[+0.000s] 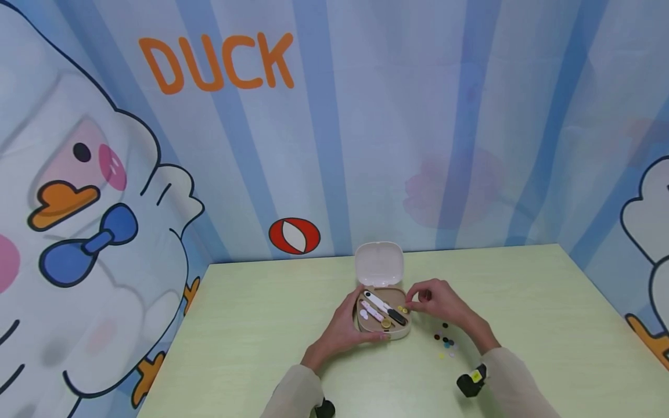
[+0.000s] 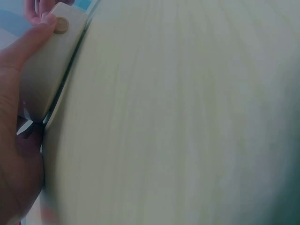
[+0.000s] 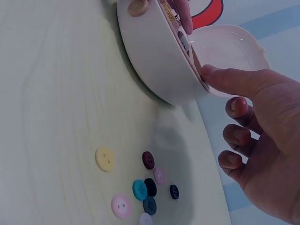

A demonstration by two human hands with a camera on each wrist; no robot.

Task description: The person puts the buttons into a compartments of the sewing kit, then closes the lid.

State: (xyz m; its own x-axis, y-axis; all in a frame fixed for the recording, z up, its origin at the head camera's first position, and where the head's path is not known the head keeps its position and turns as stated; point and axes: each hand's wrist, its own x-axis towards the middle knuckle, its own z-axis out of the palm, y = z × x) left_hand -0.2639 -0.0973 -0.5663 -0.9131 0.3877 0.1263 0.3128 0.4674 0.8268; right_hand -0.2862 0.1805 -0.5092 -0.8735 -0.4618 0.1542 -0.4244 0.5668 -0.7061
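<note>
A small beige box (image 1: 399, 332) stands on the table with its pale lid (image 1: 378, 264) raised at the back. My left hand (image 1: 342, 325) grips its left side, thumb along the front near a round brown button-like clasp (image 2: 61, 25). Inside lie a white-and-black tool (image 1: 384, 307), a pink-and-white slim piece (image 1: 371, 310), a gold round piece (image 1: 385, 323) and small yellow buttons (image 1: 402, 310). At the right rim is my right hand (image 1: 436, 299), thumb tip against the inner edge, other fingers curled; the index tip is hidden in the wrist view, so anything pinched cannot be seen.
Several loose buttons lie on the table right of the box, among them a yellow button (image 3: 104, 159), a teal button (image 3: 139, 190) and a pink button (image 3: 121, 206). A printed duck curtain (image 1: 376, 128) hangs behind the table (image 1: 251, 337).
</note>
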